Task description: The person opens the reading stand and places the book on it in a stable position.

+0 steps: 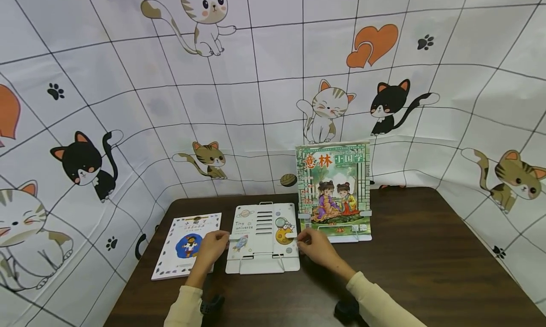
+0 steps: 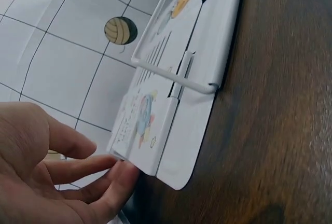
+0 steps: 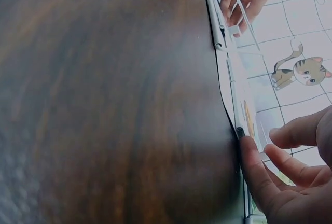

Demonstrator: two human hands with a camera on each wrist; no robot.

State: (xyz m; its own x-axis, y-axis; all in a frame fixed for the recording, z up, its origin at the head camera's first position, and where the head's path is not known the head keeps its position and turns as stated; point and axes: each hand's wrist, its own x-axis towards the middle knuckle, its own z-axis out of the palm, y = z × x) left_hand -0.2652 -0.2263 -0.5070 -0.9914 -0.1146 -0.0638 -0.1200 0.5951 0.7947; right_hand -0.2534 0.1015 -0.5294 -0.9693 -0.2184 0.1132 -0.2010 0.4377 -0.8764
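A white book stand (image 1: pixel 263 239), printed "Tiny universe" with a rocket and planets, leans back low on the dark table, its wire page holder (image 2: pixel 176 79) along the front. My left hand (image 1: pixel 212 249) pinches the stand's left side edge, fingertips (image 2: pixel 124 169) right at the panel's corner. On the opposite side my right hand (image 1: pixel 317 246) holds the right edge with curled fingers; a fingertip (image 3: pixel 250 149) meets the rim in the right wrist view. Small clips on the stand's sides are partly hidden by the fingers.
Left of the stand lies a white book (image 1: pixel 183 244) with a blue picture, partly under my left forearm. A green illustrated magazine (image 1: pixel 334 189) stands upright on another white stand at the back right. Dark straps sit near both wrists. A cat-patterned sheet (image 1: pixel 273 104) hangs behind the table (image 1: pixel 409 251).
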